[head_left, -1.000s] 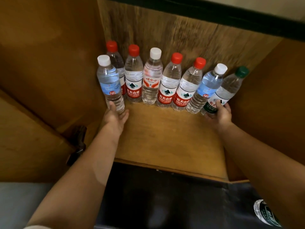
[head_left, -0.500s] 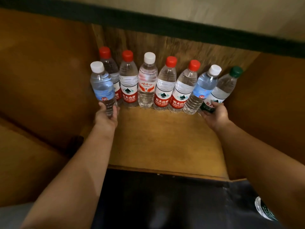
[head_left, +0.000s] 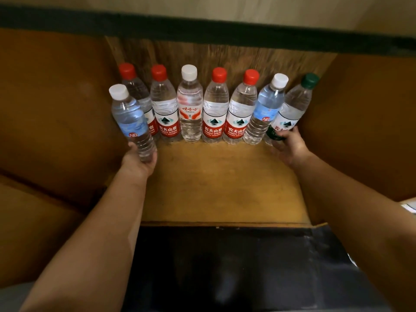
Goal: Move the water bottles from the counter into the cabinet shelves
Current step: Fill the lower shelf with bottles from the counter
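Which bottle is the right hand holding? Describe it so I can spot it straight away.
Look at the row of bottles standing along the back wall of the wooden cabinet shelf. Go to the row's far right end, beside the right side wall. The right hand grips the green-capped bottle there, the only one with a green cap and green label.

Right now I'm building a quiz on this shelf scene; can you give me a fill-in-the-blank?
1. The left hand grips a bottle with a ____ cap.
2. The right hand holds the bottle with the ____ cap.
3. Red caps on the shelf number ____.

Missing: white; green; four
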Available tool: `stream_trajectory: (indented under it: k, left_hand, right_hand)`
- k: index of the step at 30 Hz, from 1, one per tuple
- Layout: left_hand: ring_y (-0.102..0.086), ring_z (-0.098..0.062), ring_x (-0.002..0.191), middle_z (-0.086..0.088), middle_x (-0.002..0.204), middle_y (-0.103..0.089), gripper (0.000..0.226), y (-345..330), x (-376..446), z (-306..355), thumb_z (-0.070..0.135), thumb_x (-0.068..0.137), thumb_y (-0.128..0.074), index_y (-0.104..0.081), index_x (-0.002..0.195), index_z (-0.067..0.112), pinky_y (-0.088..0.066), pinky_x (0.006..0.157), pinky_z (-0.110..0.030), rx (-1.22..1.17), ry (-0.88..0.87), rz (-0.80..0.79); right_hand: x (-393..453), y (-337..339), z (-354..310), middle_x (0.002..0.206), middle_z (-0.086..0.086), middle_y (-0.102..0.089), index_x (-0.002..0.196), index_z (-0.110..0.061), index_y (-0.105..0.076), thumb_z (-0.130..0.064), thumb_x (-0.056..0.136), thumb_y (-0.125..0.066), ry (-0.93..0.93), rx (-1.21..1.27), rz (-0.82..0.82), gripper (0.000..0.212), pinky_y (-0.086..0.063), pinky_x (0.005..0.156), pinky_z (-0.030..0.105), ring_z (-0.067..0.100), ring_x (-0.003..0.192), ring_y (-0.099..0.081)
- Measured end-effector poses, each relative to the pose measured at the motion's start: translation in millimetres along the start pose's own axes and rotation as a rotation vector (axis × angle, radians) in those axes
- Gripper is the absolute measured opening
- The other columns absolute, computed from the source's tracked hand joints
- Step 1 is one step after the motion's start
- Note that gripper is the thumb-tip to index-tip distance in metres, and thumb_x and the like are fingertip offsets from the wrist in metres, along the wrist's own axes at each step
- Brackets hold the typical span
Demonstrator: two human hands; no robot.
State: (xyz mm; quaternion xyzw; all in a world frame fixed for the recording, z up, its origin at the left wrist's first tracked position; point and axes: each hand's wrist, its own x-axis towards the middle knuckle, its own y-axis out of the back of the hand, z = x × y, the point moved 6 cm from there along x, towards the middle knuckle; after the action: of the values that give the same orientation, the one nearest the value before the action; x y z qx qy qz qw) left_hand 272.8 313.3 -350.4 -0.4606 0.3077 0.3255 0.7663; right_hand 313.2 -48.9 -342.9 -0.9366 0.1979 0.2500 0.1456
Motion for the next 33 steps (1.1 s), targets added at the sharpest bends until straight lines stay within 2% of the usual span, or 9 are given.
stream_trajectory:
  k: [2, 5, 10, 13, 17, 20, 26, 30, 33]
  left_hand:
    - [-0.061, -0.019, 0.106, -0.006, 0.122, -0.061, 0.035, 1, -5, -3, 0.033, 0.096, -0.043, -0.051, 0.125, 0.015, -0.051, 0.09, -0.028, 0.089, -0.015, 0.002]
    - [-0.058, -0.018, 0.11, -0.006, 0.124, -0.058, 0.034, 6, -17, -17, 0.03, 0.098, -0.04, -0.05, 0.123, 0.011, -0.046, 0.088, -0.029, 0.263, -0.035, 0.039]
    - [-0.057, -0.016, 0.1, -0.005, 0.116, -0.061, 0.032, 10, -31, -70, 0.022, 0.098, -0.037, -0.053, 0.124, 0.011, -0.043, 0.087, -0.028, 0.546, 0.031, -0.065]
    - [-0.059, -0.012, 0.087, 0.001, 0.098, -0.064, 0.023, 16, -43, -107, 0.021, 0.097, -0.043, -0.057, 0.115, 0.016, -0.045, 0.075, -0.025, 0.777, 0.015, -0.145]
    - [-0.054, -0.004, 0.055, 0.001, 0.078, -0.061, 0.014, 27, -66, -153, 0.014, 0.096, -0.045, -0.057, 0.102, 0.02, -0.044, 0.052, -0.016, 1.09, -0.085, -0.311]
    - [-0.045, 0.003, 0.033, -0.001, 0.069, -0.057, 0.016, 42, -91, -189, 0.009, 0.094, -0.048, -0.061, 0.091, 0.018, -0.038, 0.039, -0.01, 1.26, -0.136, -0.418]
    - [-0.044, -0.002, 0.045, -0.002, 0.067, -0.059, 0.026, 83, -146, -286, 0.001, 0.092, -0.048, -0.065, 0.089, 0.021, -0.035, 0.04, -0.01, 1.459, -0.13, -0.628]
    - [-0.051, 0.005, 0.048, -0.002, 0.073, -0.061, 0.024, 90, -185, -364, 0.001, 0.091, -0.048, -0.065, 0.096, 0.018, -0.038, 0.046, -0.009, 1.552, -0.083, -0.809]
    - [-0.058, 0.007, 0.06, 0.001, 0.079, -0.064, 0.027, 86, -210, -420, 0.007, 0.092, -0.05, -0.064, 0.09, 0.03, -0.043, 0.052, -0.007, 1.608, -0.04, -0.894]
  right_hand:
    - [-10, 0, 2, 0.13, 0.004, -0.054, 0.14, -0.024, -0.032, -0.001, 0.089, -0.046, -0.006, -0.031, 0.017, 0.058, -0.047, 0.082, 0.04, 0.02, 0.098, -0.06]
    - [-27, 4, 8, 0.116, 0.004, -0.055, 0.139, -0.023, -0.033, -0.001, 0.088, -0.048, -0.02, -0.042, 0.071, 0.058, -0.046, 0.085, 0.039, 0.019, 0.094, -0.055]
    - [-70, 15, 26, 0.102, 0.005, -0.062, 0.123, -0.019, -0.049, -0.002, 0.092, -0.041, -0.009, -0.143, 0.044, 0.036, -0.047, 0.066, 0.029, 0.016, 0.076, -0.059]
    - [-103, 25, 39, 0.096, 0.004, -0.067, 0.114, -0.019, -0.054, -0.002, 0.091, -0.044, 0.044, -0.261, -0.08, 0.03, -0.048, 0.069, 0.027, 0.014, 0.077, -0.062]
    - [-144, 54, 59, 0.082, 0.001, -0.063, 0.113, -0.008, -0.057, 0.009, 0.088, -0.043, 0.175, -0.442, -0.197, 0.033, -0.048, 0.064, 0.019, 0.006, 0.069, -0.06]
    - [-176, 89, 66, 0.082, 0.002, -0.062, 0.102, -0.013, -0.06, 0.015, 0.084, -0.044, 0.335, -0.622, -0.188, 0.038, -0.05, 0.076, 0.024, 0.01, 0.074, -0.06]
    - [-213, 180, 80, 0.07, 0.006, -0.061, 0.095, -0.017, -0.065, 0.003, 0.087, -0.049, 0.334, -0.677, -0.104, 0.027, -0.049, 0.057, 0.027, 0.021, 0.064, -0.058]
    - [-228, 257, 76, 0.075, 0.012, -0.065, 0.097, -0.015, -0.068, -0.004, 0.09, -0.054, 0.318, -0.664, 0.018, 0.019, -0.049, 0.06, 0.024, 0.018, 0.063, -0.06]
    - [-233, 324, 67, 0.069, 0.004, -0.063, 0.096, -0.013, -0.068, -0.003, 0.089, -0.055, 0.334, -0.666, 0.108, 0.018, -0.046, 0.061, 0.024, 0.011, 0.059, -0.058]
